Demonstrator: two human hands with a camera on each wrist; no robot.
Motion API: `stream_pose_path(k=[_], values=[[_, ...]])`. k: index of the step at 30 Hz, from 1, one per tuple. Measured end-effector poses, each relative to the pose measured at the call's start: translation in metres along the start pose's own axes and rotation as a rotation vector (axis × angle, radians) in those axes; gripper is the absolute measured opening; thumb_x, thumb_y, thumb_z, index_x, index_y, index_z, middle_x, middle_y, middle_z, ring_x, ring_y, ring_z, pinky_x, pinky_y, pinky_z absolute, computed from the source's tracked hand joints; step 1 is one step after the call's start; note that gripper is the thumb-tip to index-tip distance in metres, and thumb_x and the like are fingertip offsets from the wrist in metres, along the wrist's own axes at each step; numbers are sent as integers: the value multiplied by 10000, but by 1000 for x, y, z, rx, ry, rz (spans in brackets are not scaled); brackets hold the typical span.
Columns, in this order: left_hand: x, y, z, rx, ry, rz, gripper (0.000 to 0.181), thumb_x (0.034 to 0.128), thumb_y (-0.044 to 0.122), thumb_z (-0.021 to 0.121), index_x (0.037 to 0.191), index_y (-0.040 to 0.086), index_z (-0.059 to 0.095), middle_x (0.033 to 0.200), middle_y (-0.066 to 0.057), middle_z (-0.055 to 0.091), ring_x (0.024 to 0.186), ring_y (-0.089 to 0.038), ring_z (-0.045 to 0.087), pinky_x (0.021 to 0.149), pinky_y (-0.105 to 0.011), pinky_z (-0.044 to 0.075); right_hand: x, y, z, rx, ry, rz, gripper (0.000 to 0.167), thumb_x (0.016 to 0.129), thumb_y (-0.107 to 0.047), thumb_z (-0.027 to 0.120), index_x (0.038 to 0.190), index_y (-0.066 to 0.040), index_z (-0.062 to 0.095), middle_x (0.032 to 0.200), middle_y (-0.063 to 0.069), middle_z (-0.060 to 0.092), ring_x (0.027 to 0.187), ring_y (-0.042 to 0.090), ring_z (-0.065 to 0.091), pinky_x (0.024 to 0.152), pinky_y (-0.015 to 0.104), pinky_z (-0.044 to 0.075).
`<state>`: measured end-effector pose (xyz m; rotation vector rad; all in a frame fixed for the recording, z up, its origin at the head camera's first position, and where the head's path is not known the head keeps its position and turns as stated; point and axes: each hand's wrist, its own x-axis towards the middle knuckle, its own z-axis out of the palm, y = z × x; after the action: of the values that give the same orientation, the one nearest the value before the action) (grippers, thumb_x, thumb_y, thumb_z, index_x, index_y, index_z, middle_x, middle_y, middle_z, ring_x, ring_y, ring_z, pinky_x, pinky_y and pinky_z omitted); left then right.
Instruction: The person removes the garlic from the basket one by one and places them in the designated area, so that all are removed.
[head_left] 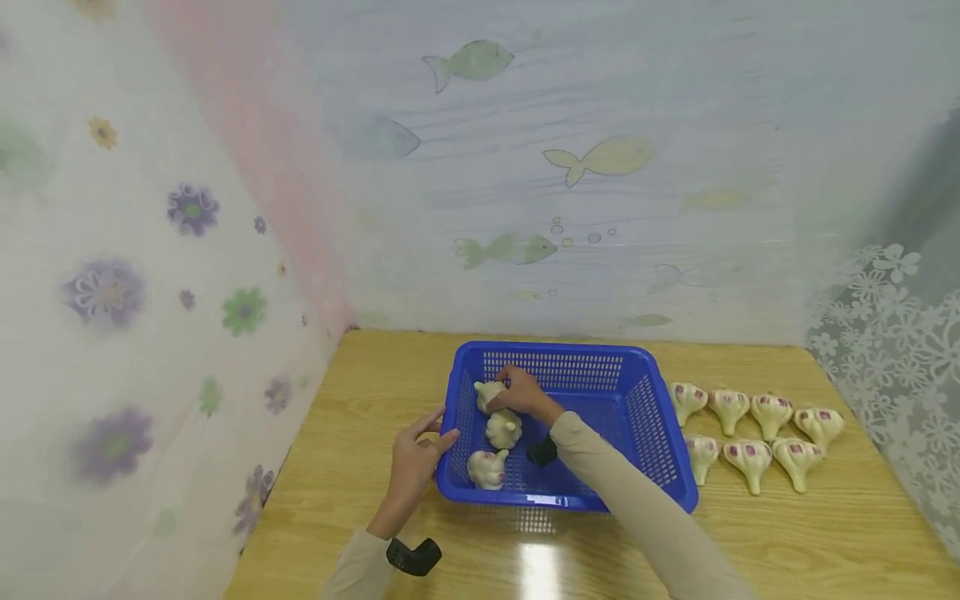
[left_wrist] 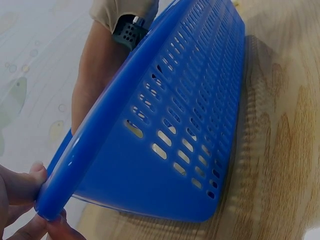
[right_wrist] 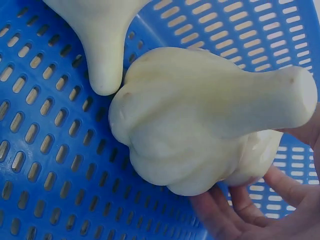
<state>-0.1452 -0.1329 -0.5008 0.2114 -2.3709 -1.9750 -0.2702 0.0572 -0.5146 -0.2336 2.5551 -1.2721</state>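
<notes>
A blue plastic basket [head_left: 555, 348] with slotted walls stands on the table. My left hand [head_left: 412, 462] pinches its left rim, thumb above and fingers below in the left wrist view. Inside the basket's far left corner, my right hand [head_left: 522, 393] grips a garlic bulb [head_left: 487, 395]. Nearer to me lie a second garlic bulb [head_left: 503, 429] and a third [head_left: 487, 471], in a row along the left wall. In the right wrist view, the second bulb [right_wrist: 185, 115] partly hides the held one [right_wrist: 257, 157] and the curled fingers [right_wrist: 245, 207].
Right of the basket, several garlic bulbs [head_left: 747, 458] with purple patches lie in two rows on the wooden table [head_left: 360, 383]. A fish-patterned sheet [head_left: 600, 275] hangs behind the table, and a flowered one [head_left: 187, 375] at the left.
</notes>
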Motion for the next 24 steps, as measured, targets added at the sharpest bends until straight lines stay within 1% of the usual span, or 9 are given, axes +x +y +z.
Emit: stream_pose_path(k=[3, 6, 9, 12, 15, 17, 20, 24], values=[[1, 1, 0, -1, -1, 3, 477, 836, 144, 733, 1292, 116, 597, 1017, -123, 605, 460, -97, 428, 387, -220, 397, 0, -2, -1, 15, 2, 6, 527, 676, -128, 817, 1127, -24, 566, 1047, 127, 591, 842, 239, 570, 730, 356, 506], [1, 1, 0, -8, -3, -9, 477, 837, 140, 732, 1293, 119, 596, 1020, -121, 597, 469, -96, 433, 392, -216, 395, 1, -4, -1, 43, -4, -3, 507, 690, -111, 808, 1130, -15, 576, 1014, 118, 594, 804, 224, 567, 686, 331, 505], [1, 1, 0, -18, -3, -17, 478, 836, 137, 732, 1294, 123, 596, 1021, -127, 592, 476, -99, 442, 393, -213, 397, 2, -4, 0, 56, -16, -22, 495, 697, -111, 804, 1131, -10, 588, 1024, 116, 600, 821, 213, 566, 685, 314, 503], [1, 1, 1, -24, -5, -10, 478, 837, 135, 732, 1294, 117, 595, 1020, -131, 591, 475, -95, 449, 393, -211, 399, 2, -5, 1, 60, -20, -36, 480, 694, -103, 808, 1120, -18, 603, 1042, 114, 601, 839, 209, 567, 692, 306, 503], [0, 1, 1, -21, -9, 1, 480, 839, 135, 728, 1298, 101, 589, 1025, -141, 591, 473, -88, 452, 392, -209, 402, 3, -4, 1, 77, -12, -54, 460, 674, -69, 816, 1087, -18, 620, 997, 116, 606, 817, 210, 570, 670, 304, 507], [0, 1, 2, -19, -7, -1, 479, 839, 132, 728, 1297, 97, 590, 1028, -149, 590, 476, -88, 459, 393, -210, 405, 3, -3, 0, 105, -4, -77, 441, 655, -34, 817, 1054, -11, 630, 955, 121, 608, 795, 214, 570, 649, 304, 509], [0, 1, 1, -16, -6, -11, 487, 840, 143, 729, 1302, 99, 585, 1045, -158, 588, 482, -87, 462, 396, -209, 406, 1, -4, -3, 146, 12, -99, 419, 627, 12, 813, 1008, -11, 641, 938, 131, 608, 786, 219, 571, 636, 304, 514], [-1, 4, 0, -19, -12, -24, 496, 848, 131, 719, 1318, 78, 566, 1070, -182, 583, 484, -88, 458, 395, -205, 396, -1, -8, -6, 179, 15, -90, 415, 615, 47, 804, 994, -22, 650, 982, 156, 614, 804, 235, 588, 645, 313, 529]])
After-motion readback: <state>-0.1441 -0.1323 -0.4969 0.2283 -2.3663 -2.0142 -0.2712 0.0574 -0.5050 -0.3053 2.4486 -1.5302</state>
